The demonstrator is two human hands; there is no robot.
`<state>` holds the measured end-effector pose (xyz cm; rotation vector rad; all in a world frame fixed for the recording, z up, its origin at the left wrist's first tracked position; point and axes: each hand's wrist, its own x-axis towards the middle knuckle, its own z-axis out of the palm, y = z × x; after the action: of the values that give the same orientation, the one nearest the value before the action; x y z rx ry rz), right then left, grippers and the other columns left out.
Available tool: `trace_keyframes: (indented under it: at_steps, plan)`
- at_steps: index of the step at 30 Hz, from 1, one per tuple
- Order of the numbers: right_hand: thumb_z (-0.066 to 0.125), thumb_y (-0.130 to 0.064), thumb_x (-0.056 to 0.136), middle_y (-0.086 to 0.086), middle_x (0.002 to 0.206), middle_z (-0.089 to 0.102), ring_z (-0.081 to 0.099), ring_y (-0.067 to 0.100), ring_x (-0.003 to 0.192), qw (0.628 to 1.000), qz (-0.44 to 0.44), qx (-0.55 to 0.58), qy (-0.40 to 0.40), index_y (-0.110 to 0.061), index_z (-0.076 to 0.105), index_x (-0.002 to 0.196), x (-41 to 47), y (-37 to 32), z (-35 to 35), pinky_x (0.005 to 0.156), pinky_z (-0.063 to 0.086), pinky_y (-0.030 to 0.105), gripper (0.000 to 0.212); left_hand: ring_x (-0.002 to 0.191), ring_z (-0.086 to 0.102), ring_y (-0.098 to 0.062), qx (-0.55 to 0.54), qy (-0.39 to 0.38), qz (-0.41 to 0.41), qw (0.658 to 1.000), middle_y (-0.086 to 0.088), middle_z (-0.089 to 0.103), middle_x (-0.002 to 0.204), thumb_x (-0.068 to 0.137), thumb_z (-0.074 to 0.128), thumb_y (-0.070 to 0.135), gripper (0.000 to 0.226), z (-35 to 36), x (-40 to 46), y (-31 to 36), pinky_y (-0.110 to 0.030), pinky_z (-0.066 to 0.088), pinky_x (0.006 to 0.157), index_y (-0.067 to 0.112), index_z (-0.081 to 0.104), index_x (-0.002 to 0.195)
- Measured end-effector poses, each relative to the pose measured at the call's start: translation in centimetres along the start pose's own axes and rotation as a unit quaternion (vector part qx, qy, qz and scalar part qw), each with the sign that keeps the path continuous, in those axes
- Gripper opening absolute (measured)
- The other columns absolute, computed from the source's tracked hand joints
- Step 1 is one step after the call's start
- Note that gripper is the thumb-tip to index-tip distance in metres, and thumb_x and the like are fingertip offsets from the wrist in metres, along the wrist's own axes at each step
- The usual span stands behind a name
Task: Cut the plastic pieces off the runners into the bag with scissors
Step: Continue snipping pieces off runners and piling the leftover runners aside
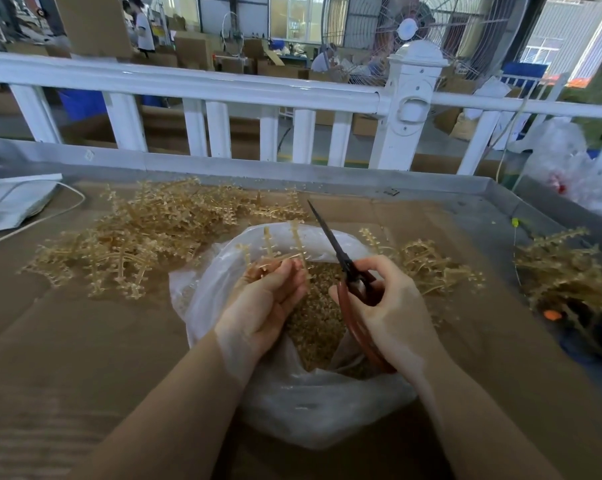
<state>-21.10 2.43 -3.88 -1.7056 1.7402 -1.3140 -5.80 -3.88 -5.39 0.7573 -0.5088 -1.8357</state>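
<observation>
bag: clear plastic, sitting open right under my wrists on the cardboard-covered table. The near rim is slumped low, so I reckon a nudge from a forearm could fold the mouth shut or tip it.

cut pieces: already a decent heap down inside the bag. If it tips, that lot spills.

left hand: fingers curled round a runner, holding it over the bag mouth with the branches sticking up. Fingertips sit close to where the blades need to go, so a nick looks like the main risk.

right hand: gripping the red handles of the scissors. Blades look closed and point up and away, just beside the runner, not on it yet.

aim: some branches reach past the far rim, so pieces snipped there could fly out onto the table, I'd guess.

uncut pile: big tangle beyond the bag on the left, and those things snag, so pulling one may drag several.

right-side runners: smaller heap just past the scissors hand; can't tell if they're stripped.
</observation>
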Motion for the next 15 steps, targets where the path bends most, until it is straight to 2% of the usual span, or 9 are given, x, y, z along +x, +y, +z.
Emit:
trace_keyframes:
  at_steps: [3,5,7,10,13,15]
  plan:
    - [0.078,-0.043,0.071,-0.013,0.085,0.063,0.061,-0.002,0.081,0.999,-0.007,-0.011,0.031,-0.03,0.057,0.098,-0.33,0.41,0.43,0.067,0.044,0.007,0.037,0.063,0.069,-0.013,-0.018,-0.001,0.01,1.0,-0.007,0.07,0.071,0.062,0.065,0.001,0.029,-0.11,-0.17,0.01,-0.025,0.059,0.061,0.004,0.054,0.088]
    - [0.073,-0.056,0.068,-0.014,0.089,0.061,0.059,-0.001,0.085,0.999,-0.006,-0.033,0.034,-0.033,0.052,0.101,-0.52,0.72,0.64,0.07,0.045,0.009,0.045,0.064,0.069,-0.013,-0.018,0.0,0.019,1.0,-0.009,0.069,0.075,0.062,0.066,-0.001,0.047,0.0,-0.37,-0.03,-0.022,0.057,0.058,0.004,0.053,0.107]
    - [0.068,-0.064,0.067,-0.015,0.091,0.057,0.057,0.004,0.086,0.997,-0.012,-0.068,0.033,-0.035,0.048,0.103,-0.72,0.84,0.79,0.073,0.048,0.021,0.05,0.065,0.069,-0.013,-0.028,-0.003,0.024,0.999,-0.011,0.068,0.081,0.064,0.067,0.001,0.07,0.04,-0.46,-0.04,-0.022,0.056,0.057,0.005,0.045,0.13]
    - [0.056,-0.073,0.064,-0.02,0.091,0.051,0.054,0.006,0.089,0.995,-0.026,-0.094,0.035,-0.035,0.046,0.103,-0.97,0.59,0.86,0.074,0.047,0.025,0.055,0.065,0.069,-0.013,-0.032,-0.004,0.025,0.999,-0.012,0.069,0.081,0.067,0.067,0.006,0.08,0.02,-0.44,-0.15,-0.023,0.056,0.056,-0.004,0.037,0.139]
    - [0.066,-0.06,0.07,-0.016,0.092,0.058,0.058,0.003,0.086,0.998,-0.008,-0.06,0.032,-0.033,0.049,0.102,-0.79,0.34,0.76,0.071,0.048,0.018,0.046,0.065,0.07,-0.015,-0.038,-0.01,0.031,0.999,-0.014,0.071,0.078,0.067,0.066,0.005,0.072,-0.13,-0.37,-0.36,-0.023,0.056,0.055,-0.003,0.042,0.134]
    - [0.075,-0.035,0.079,-0.013,0.09,0.063,0.063,0.003,0.084,0.999,0.008,-0.03,0.03,-0.029,0.053,0.101,-0.35,0.3,0.62,0.072,0.051,0.018,0.031,0.066,0.071,-0.016,-0.031,-0.024,0.034,0.999,-0.014,0.072,0.077,0.067,0.066,0.004,0.05,-0.29,-0.31,-0.38,-0.024,0.057,0.056,0.001,0.052,0.115]
